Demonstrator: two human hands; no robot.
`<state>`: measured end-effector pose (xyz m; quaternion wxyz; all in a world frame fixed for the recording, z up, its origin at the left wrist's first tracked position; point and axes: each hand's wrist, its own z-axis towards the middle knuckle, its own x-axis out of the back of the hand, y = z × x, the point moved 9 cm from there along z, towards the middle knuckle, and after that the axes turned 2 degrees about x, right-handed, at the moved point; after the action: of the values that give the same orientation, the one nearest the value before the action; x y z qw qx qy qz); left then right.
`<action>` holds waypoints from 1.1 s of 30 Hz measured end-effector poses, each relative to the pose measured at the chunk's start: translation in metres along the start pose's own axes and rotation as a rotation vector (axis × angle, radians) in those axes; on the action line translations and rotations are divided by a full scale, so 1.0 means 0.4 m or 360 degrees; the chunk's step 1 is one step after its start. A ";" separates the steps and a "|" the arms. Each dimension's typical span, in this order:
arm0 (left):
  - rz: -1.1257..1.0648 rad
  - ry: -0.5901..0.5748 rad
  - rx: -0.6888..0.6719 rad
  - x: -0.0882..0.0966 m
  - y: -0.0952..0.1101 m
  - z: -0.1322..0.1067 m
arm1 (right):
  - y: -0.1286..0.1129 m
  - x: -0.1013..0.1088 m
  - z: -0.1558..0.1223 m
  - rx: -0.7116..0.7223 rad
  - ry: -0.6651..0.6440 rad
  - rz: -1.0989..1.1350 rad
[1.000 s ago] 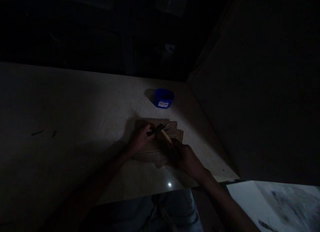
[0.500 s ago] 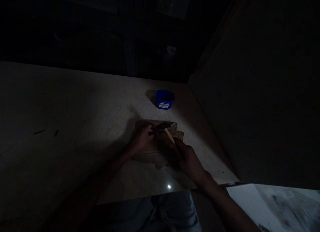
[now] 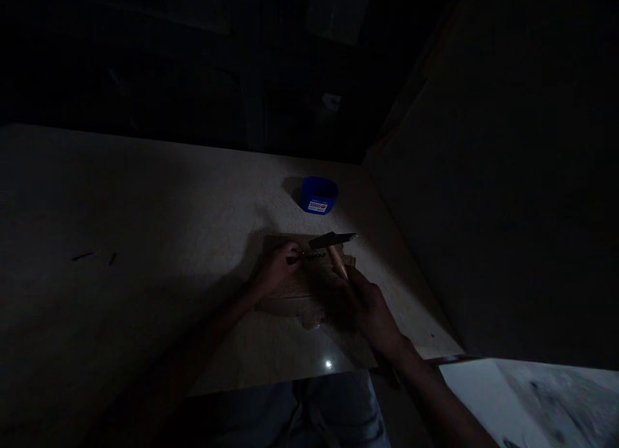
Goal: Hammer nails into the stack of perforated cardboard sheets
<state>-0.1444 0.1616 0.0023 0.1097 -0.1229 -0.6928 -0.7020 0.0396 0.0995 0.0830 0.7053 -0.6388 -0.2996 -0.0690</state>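
My right hand (image 3: 370, 300) is wrapped round the wooden handle of a hammer (image 3: 337, 258). The dark hammer head is raised over a piece of brown cardboard (image 3: 285, 285) on the table. At the cardboard's left part, my left hand (image 3: 282, 261) has its fingers pinched together beside a row of small dark pieces (image 3: 315, 256). In this dim light I cannot make out what the left fingers hold. The lower right of the cardboard is in shadow and partly hidden by my right hand.
A blue plastic tub (image 3: 319, 195) with a white label stands beyond the cardboard. Two thin dark pieces (image 3: 83, 256) lie on the pale table (image 3: 159, 196) at left. A dark wall (image 3: 507, 196) borders the table on the right.
The hammer head has moved right, away from the left fingertips, uncovering the row of small dark pieces. My left hand stays nearly in place.
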 end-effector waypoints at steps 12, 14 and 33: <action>0.0079 -0.0115 -0.0128 -0.018 -0.007 0.008 | 0.139 -0.038 -0.069 -0.0413 0.0380 0.0902; 0.0164 -0.0150 -0.0145 -0.022 -0.004 0.011 | 0.148 -0.045 -0.076 -0.0463 0.0418 0.1021; 0.0271 -0.0094 -0.0300 -0.033 0.014 0.022 | 0.176 -0.074 -0.089 -0.0617 0.0544 0.1323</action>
<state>-0.1301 0.1699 0.0032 0.1365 -0.2117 -0.6137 -0.7483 0.0613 0.0696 0.0073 0.5803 -0.8034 0.1194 0.0599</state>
